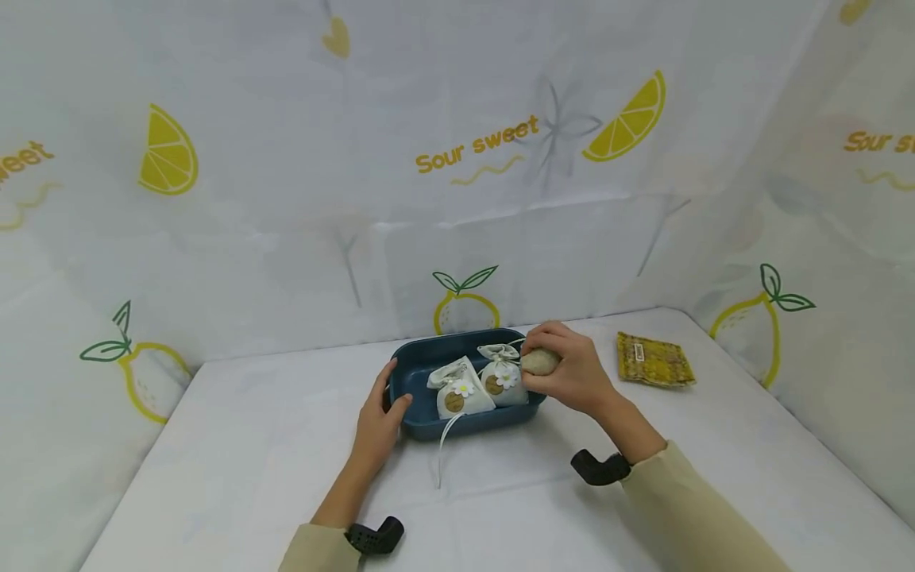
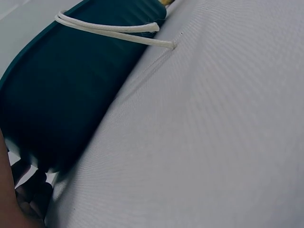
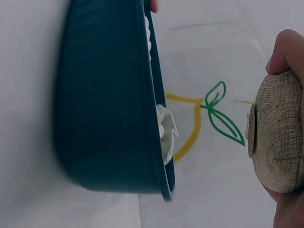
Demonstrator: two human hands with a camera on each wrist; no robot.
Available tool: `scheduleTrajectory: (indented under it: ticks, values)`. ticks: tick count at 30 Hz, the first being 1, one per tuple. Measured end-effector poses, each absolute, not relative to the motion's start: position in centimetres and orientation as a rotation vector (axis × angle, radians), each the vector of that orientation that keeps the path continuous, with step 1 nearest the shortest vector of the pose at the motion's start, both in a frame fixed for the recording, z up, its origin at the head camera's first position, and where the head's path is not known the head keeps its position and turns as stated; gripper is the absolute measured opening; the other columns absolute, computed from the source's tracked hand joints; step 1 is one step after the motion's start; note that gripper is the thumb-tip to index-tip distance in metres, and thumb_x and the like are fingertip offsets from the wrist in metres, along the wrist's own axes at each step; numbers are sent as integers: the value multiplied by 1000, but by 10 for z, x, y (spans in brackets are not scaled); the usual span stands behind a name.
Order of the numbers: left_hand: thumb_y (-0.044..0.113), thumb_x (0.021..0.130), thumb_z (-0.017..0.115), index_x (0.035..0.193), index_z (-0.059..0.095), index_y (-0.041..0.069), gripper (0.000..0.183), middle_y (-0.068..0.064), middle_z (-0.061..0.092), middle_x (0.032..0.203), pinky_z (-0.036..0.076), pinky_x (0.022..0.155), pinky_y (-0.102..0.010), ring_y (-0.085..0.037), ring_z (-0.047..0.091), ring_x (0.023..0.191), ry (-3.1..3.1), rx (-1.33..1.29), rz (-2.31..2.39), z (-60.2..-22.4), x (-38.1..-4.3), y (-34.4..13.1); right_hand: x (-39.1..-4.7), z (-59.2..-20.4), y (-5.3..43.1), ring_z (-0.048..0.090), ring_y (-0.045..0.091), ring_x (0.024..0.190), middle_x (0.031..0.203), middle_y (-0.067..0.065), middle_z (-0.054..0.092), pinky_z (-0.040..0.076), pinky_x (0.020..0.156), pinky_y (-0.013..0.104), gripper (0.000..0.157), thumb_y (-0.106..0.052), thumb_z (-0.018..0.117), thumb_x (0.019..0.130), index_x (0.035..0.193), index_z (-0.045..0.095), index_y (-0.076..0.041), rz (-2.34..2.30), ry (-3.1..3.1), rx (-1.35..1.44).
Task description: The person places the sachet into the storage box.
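A dark blue rectangular basin (image 1: 472, 425) stands on the white-covered table. At its left end my left hand (image 1: 377, 421) grips the rim, with the thumb at the front corner; the left wrist view shows curled fingers (image 2: 35, 190) against that end. Two cream drawstring sachets sit inside, a left sachet (image 1: 468, 401) and a right sachet (image 1: 509, 389), each with a white flower. A white cord (image 1: 442, 453) hangs over the front wall. My right hand (image 1: 575, 369) holds a beige woven sachet (image 3: 280, 137) at the basin's right end, above the rim.
A yellow-brown patterned packet (image 1: 654, 360) lies on the table to the right of the basin. Behind the table (image 1: 250, 445) hangs a white cloth (image 1: 286, 238) printed with lemons, and it also covers both sides.
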State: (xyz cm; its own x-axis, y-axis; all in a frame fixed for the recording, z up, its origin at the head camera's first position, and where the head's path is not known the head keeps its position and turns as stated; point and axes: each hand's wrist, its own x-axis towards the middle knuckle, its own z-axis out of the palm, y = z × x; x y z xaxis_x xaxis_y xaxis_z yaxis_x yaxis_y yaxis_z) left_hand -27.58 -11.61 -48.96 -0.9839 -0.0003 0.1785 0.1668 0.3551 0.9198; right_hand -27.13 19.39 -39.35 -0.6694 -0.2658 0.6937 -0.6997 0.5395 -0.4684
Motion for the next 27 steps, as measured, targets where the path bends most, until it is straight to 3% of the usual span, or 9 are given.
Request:
scheduleTrajectory:
  ticks: [11,27]
  values:
    - [21,100,57,158,33,29,63,-15,36,163,39,115,-58,-38,43,146,-2465,-138,-1695,-487,-275,-119,-293,-404,145,58,16,82,102,3,67,54,62,25,23,-1,80,70,89,72,-13,1105,-2344,871]
    - [20,99,58,158,35,30,64,-14,39,162,40,115,-56,-36,45,145,-2452,-147,-1710,-488,-276,-117,-310,-426,124,55,14,82,100,1,68,51,62,24,19,-7,79,74,88,72,-17,1052,-2440,891]
